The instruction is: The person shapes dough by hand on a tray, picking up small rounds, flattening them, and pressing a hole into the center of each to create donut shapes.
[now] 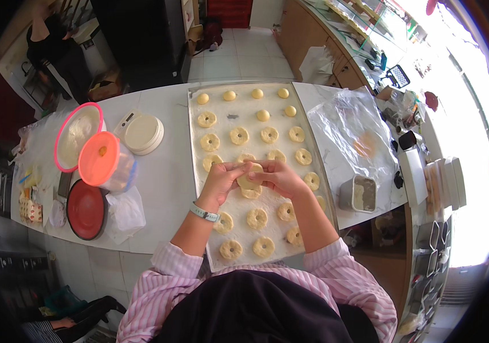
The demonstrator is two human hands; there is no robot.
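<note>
From where I'm standing, both hands are meeting over the middle of the baking tray (241, 235). The left hand (227, 175) is pinching one side of a pale dough round (249, 182), and the right hand (281, 177) is pinching the other, thumbs lying toward its centre. The round is hanging between them, just above the tray; the fingers are covering too much for me to tell whether it has a hole. Two hands are probably sharing it because dough this soft would sag from one.

Beneath and around the hands, flattened dough rings (257, 218) are lying in loose rows, apart from one another, presumably so that they aren't sticking together. Beyond the fingertips, at the far end, smooth dough balls (257, 93) are sitting, likewise spaced.

Well off to the left hand's side, a round-topped kitchen scale (141, 132) and an orange-lidded tub (94, 163) are standing on the table (164, 211), likely set aside to leave the tray free. Off beyond the right hand, a clear plastic sheet (341, 123) is lying crumpled, and a metal tin (345, 197) is standing nearer, with something pale inside, perhaps flour within easy reach.
</note>
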